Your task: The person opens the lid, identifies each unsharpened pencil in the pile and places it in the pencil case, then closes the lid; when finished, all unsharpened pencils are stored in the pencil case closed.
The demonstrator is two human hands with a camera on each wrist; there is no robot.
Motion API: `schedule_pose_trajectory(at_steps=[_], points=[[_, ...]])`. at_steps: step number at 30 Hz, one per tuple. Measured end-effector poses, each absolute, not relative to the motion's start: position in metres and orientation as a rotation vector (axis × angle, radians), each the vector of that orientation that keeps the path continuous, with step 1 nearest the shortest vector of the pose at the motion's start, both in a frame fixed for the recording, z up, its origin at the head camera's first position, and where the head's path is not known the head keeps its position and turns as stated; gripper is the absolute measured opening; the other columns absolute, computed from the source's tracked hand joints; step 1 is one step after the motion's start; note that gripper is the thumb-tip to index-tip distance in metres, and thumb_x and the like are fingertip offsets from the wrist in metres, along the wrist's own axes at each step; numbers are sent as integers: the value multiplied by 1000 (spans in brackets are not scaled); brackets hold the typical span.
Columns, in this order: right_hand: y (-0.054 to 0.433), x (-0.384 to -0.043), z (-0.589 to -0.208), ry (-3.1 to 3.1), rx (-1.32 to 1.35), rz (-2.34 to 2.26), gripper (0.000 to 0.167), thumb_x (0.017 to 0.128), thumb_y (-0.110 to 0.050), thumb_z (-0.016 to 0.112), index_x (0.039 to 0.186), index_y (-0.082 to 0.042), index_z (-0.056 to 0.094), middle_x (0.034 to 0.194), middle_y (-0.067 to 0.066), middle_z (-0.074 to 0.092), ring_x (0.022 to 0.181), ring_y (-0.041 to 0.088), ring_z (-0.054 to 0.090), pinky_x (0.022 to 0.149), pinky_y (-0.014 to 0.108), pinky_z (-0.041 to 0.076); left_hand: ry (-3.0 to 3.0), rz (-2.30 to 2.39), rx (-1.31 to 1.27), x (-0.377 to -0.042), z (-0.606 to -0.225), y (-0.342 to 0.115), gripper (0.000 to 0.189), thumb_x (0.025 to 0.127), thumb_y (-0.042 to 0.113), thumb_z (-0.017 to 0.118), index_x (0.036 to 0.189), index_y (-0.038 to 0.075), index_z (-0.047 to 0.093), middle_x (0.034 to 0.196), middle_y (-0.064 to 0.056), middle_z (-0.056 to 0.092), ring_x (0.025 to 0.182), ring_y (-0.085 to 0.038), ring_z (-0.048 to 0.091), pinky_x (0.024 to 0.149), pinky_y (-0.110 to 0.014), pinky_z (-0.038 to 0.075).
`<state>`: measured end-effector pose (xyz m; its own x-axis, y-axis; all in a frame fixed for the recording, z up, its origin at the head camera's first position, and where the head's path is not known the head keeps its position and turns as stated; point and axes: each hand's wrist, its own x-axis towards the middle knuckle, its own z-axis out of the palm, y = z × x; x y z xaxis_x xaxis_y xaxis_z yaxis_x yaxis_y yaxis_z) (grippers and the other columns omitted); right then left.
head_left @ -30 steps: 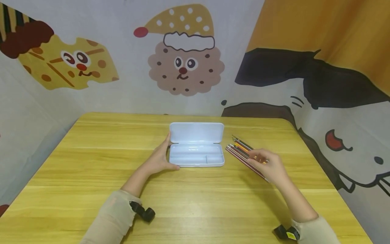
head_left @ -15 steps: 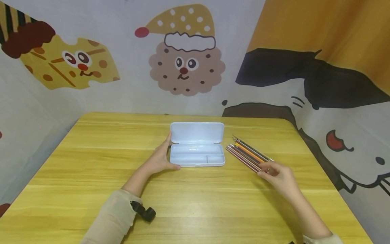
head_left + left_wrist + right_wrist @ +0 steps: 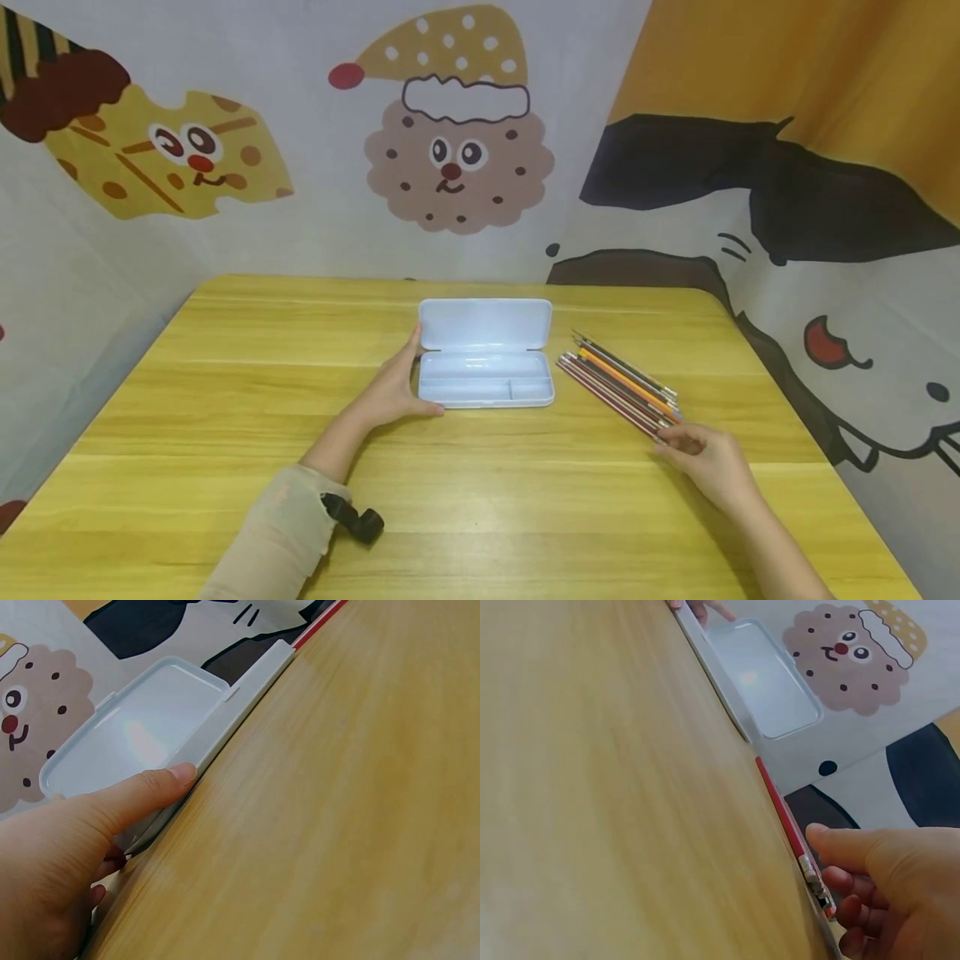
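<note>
A white pencil case lies on the table with its lid raised at the back. Its base has several compartments, with nothing lying in them. My left hand holds the case's left end. The thumb presses the front wall, while the other fingers reach round the side, partly hidden. To the right of the case, several pencils, dark red, yellow and dark, lie slanted side by side. My right hand is at their near ends, fingers loosely bent beside the eraser tips, thumb apart from the fingers.
The wooden table carries the case and pencils near its far edge. Behind it hangs a pale cloth printed with cartoon figures. A black wrist device is strapped on the left sleeve.
My right hand has slid toward me and right, from over the middle of the pencils to their near ends, uncovering them. The left hand and the case have stayed in place.
</note>
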<state>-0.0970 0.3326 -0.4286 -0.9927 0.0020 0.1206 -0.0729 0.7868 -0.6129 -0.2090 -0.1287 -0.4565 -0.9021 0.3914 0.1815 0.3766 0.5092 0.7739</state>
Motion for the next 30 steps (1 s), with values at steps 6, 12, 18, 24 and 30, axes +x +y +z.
schedule_pose_trajectory(at_steps=[6, 12, 18, 24, 30], points=[[336, -94, -432, -2872, 47, 916, 23, 81, -26, 77, 96, -9, 74, 85, 1, 70, 79, 18, 62, 66, 30, 53, 2717, 1379, 689, -209, -456, -129, 144, 56, 42, 92, 152, 22, -14, 144, -12, 41, 136, -26, 30, 114, -46, 14], [337, -95, -435, -2886, 27, 901, 19, 81, -24, 78, 93, -9, 75, 90, 6, 71, 81, 22, 64, 66, 32, 53, 2720, 1365, 665, -208, -456, -129, 144, 56, 44, 91, 151, 25, -15, 145, -12, 40, 137, -26, 28, 114, -47, 13], [334, -94, -436, -2872, -16, 882, 19, 82, -26, 77, 90, -8, 75, 90, 9, 72, 83, 29, 66, 67, 39, 54, 2709, 1369, 674, -208, -454, -128, 143, 57, 43, 91, 152, 23, -15, 147, -14, 37, 139, -28, 25, 114, -47, 12], [333, -94, -438, -2802, 8, 842, 14, 84, -19, 75, 88, -5, 74, 88, 13, 72, 84, 35, 67, 69, 48, 54, 2709, 1367, 668, -209, -455, -128, 143, 57, 41, 91, 152, 22, -14, 146, -13, 39, 138, -27, 28, 114, -46, 13], [332, -93, -437, -2743, 32, 818, 17, 88, -16, 71, 91, 0, 72, 84, 14, 71, 72, 27, 65, 58, 36, 54, 2710, 1371, 660, -209, -456, -128, 143, 57, 40, 92, 152, 21, -13, 143, -13, 42, 136, -27, 30, 114, -46, 14]])
